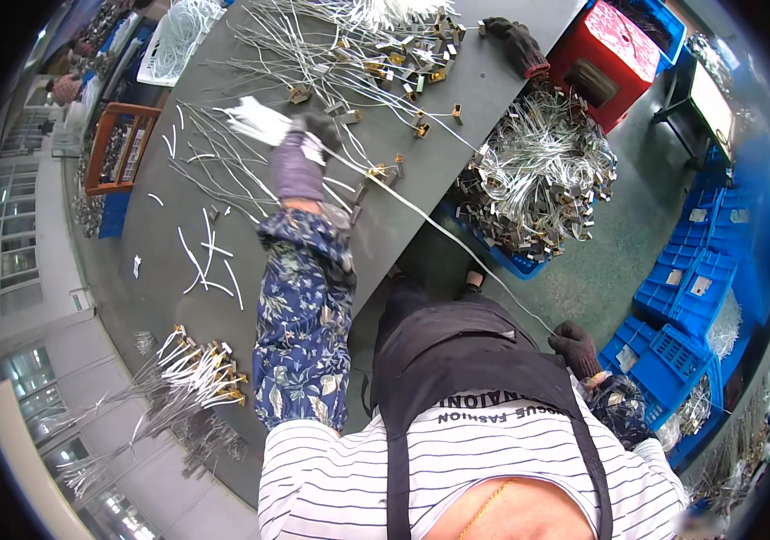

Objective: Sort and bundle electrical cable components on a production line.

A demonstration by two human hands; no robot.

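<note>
My left hand [310, 144], in a dark glove with a purple cuff, is over the table, its fingers partly smeared by motion. It is closed around a bundle of short white tubes [259, 121] that sticks out to its left. A long white wire [443, 229] runs from beside this hand, past a small brass-coloured metal part [380, 171], across the table edge and over my lap. My right hand [574, 348], in a dark glove, is closed on the wire's near end, low at the right. Thin grey wires [232, 175] lie beside my left hand.
A co-worker's gloved hand [516, 47] rests at the table's far right, near many wires with metal ends [403, 63]. A heaped blue crate [529, 180] and a red stool [601, 63] stand right of the table. Loose tubes [209, 252] and a wire bundle [196, 369] lie left.
</note>
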